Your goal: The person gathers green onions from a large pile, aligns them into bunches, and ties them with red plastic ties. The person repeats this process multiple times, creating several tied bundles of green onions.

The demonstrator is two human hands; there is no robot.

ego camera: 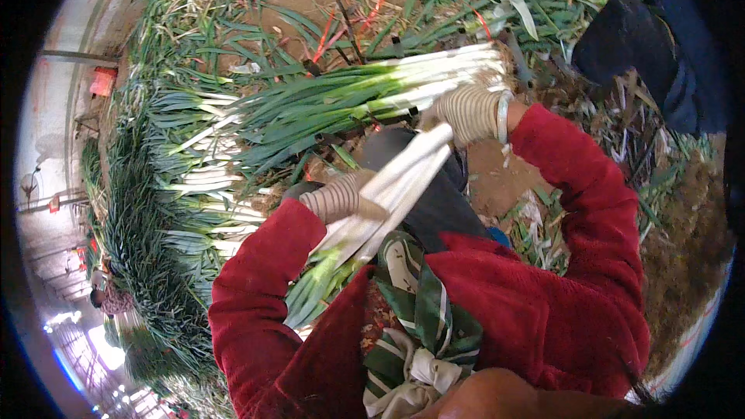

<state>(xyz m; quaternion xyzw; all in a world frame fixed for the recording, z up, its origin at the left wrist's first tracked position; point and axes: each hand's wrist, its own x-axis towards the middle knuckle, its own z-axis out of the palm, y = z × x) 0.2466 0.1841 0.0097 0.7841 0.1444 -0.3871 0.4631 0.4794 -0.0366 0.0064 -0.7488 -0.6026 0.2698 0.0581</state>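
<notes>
My left hand (343,196), in a striped knit glove, grips several large green onions (401,177) around their white shanks. They slant across my lap, white ends up to the right and green leaves down to the left. My right hand (465,113), in a matching glove, is at their upper white ends. Its fingers are partly hidden behind the stalks, so their grip is unclear. Just beyond lies a pile of green onions (372,87), with roots to the right and leaves to the left. Dark metal prongs (334,6) stand around this pile.
A row of green onions (209,177) lies on the left, beside a long dark-green heap (134,203). Loose leaves and orange-red ties (326,38) litter the earth floor. Root trimmings (623,110) lie at right, near another person's dark-clothed leg (628,41).
</notes>
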